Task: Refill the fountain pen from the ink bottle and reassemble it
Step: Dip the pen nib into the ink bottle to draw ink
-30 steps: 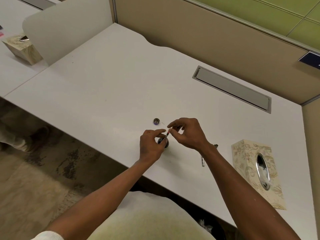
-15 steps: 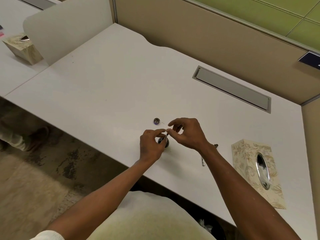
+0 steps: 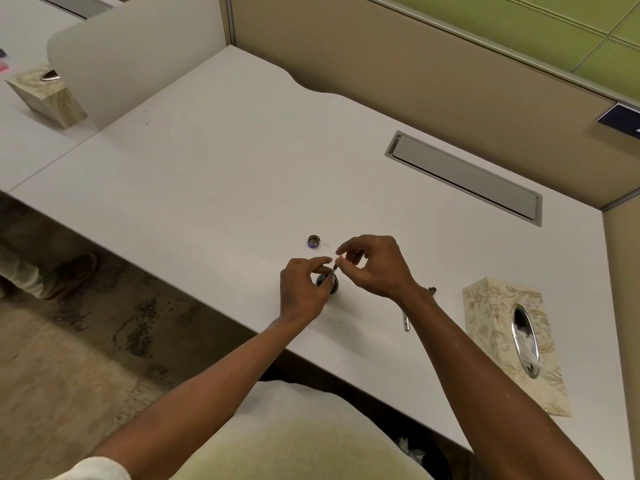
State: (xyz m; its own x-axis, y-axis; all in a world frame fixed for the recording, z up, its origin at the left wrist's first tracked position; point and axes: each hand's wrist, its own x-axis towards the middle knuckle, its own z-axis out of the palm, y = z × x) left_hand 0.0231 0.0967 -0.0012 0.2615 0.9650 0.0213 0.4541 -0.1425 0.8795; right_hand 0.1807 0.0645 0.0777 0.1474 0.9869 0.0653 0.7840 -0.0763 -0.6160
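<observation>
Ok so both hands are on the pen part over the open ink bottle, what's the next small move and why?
Probably work the top end with the right hand to draw ink. The left hand holds the thin dark pen section pointing down into the small dark ink bottle; right fingertips pinch its upper end. The round bottle cap and the slim metal pen piece lie aside, so reassembly comes later.

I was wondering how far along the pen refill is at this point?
Done: the bottle cap is off and lies on the desk, and the pen is apart, its barrel lying by the right forearm. In hand: both the left hand and right hand pinch the thin pen section over the ink bottle. Left: finishing the fill, reassembly, recapping.
</observation>
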